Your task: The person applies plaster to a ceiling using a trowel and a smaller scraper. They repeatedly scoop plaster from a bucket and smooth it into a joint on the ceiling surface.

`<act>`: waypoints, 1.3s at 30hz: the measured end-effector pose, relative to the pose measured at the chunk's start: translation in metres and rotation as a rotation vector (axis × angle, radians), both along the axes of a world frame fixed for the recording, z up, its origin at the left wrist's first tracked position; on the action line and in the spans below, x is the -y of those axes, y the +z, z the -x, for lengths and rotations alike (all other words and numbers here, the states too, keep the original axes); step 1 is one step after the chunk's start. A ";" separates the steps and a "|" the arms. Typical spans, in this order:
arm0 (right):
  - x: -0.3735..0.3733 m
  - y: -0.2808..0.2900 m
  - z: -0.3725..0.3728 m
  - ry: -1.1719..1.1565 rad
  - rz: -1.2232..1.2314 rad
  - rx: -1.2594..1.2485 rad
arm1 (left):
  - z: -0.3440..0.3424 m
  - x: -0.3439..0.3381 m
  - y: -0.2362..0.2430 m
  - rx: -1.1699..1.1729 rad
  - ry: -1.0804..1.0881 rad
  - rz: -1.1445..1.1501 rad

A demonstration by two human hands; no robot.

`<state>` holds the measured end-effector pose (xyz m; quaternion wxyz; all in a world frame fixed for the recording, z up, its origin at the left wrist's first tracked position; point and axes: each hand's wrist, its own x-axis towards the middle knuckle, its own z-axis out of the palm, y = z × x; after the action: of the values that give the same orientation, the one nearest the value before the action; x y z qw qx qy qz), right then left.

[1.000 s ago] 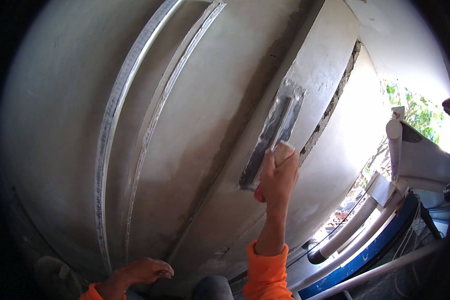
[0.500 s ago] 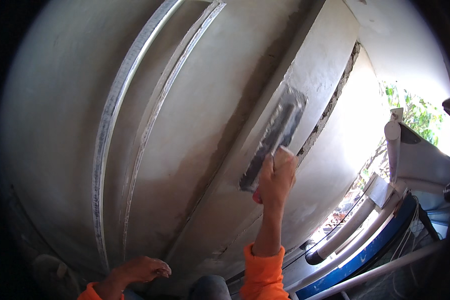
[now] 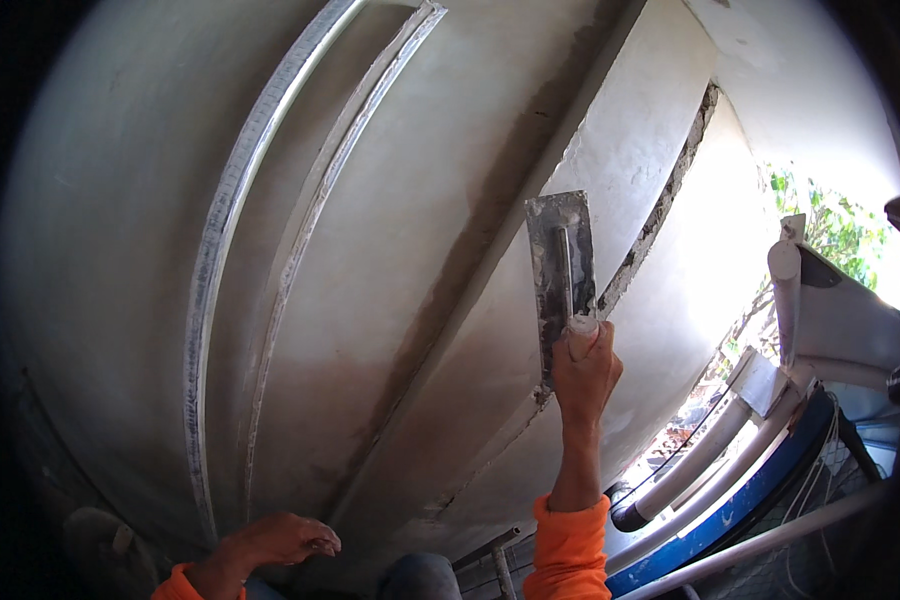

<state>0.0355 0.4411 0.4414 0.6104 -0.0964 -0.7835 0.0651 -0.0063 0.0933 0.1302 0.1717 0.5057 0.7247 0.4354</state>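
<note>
My right hand is closed around the handle of a plastering trowel. The trowel's long rectangular blade, smeared grey, stands nearly upright against a raised, plastered wall band. Its lower end lies by a rough edge where a small lump of plaster shows. Low on the left, my left hand hangs loosely with bent fingers. Nothing shows in it, and it is apart from the trowel.
A pale straight strip and a thinner ridge run up the wall at left. A ragged gap borders the band. At lower right are grey pipes, a blue curved piece and netting. My knee shows below.
My right hand has moved right and slightly down with the trowel. The blade has turned from a slant to nearly upright. My left hand has stayed almost still.
</note>
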 end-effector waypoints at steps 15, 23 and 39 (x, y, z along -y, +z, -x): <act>0.007 0.073 0.029 -0.051 -0.138 -0.151 | 0.010 -0.005 -0.016 0.041 0.003 0.111; 0.015 0.138 0.034 -0.110 -0.138 -0.166 | 0.010 -0.002 -0.015 0.066 0.013 0.121; 0.006 0.229 0.010 -0.110 0.023 -0.242 | 0.004 -0.001 -0.010 -0.074 0.035 -0.005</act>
<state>0.0252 0.4347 0.6699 0.7020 -0.1378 -0.6968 0.0518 -0.0102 0.0941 0.1206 0.1359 0.5092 0.7381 0.4213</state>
